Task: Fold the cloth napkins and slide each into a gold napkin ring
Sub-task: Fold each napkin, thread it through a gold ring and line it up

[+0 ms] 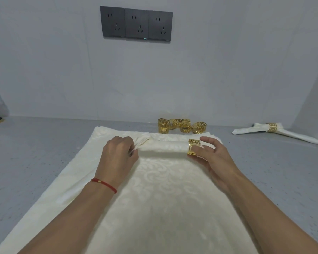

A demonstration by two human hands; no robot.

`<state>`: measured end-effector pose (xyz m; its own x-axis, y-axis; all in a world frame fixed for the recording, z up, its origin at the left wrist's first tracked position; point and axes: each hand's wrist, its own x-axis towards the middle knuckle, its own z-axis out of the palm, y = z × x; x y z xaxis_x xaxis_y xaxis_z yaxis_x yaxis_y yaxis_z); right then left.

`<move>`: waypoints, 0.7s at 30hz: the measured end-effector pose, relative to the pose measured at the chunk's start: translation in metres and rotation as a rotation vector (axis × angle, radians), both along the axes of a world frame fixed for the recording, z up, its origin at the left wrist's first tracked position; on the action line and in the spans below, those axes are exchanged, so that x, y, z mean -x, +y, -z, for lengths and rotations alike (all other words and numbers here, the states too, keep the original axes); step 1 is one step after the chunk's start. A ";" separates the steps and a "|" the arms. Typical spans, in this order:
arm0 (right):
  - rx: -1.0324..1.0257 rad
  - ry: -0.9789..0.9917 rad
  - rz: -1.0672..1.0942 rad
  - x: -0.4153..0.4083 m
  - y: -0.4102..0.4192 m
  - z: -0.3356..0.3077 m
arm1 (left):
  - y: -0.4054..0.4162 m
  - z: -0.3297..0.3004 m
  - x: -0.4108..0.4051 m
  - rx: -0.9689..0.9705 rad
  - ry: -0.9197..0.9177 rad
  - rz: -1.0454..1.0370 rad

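Spread under your forearms, the flat napkin stack (154, 198) covers the desk (35, 153). Your left hand (118, 154) clamps the bunched end of the rolled napkin (165, 146); your right hand (209, 154) pinches the gold ring (193, 146) at its other end. Loosen the left grip and the roll may unfurl, jamming at the ring. Spare rings (182, 125) lie beyond your grip.

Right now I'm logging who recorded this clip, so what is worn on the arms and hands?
Both forearms are bare, with no sleeves in view and no gloves. The left hand has a thin red cord bracelet with a small gold bead at the wrist. The right hand shows no jewellery.
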<state>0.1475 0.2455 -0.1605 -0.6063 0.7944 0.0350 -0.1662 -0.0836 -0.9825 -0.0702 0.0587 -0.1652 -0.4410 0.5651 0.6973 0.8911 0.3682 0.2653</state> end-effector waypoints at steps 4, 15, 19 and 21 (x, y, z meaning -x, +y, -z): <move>-0.287 -0.155 -0.137 -0.006 -0.009 -0.005 | -0.001 0.000 -0.001 0.016 0.027 0.064; -1.064 -0.534 -0.042 0.001 -0.022 -0.016 | -0.001 -0.001 -0.010 0.085 0.086 0.132; -0.979 -0.491 -0.015 0.010 -0.038 -0.014 | 0.002 -0.005 -0.028 0.095 0.133 0.186; -0.902 -0.432 0.050 0.016 -0.045 -0.011 | 0.003 -0.007 -0.040 0.096 0.190 0.257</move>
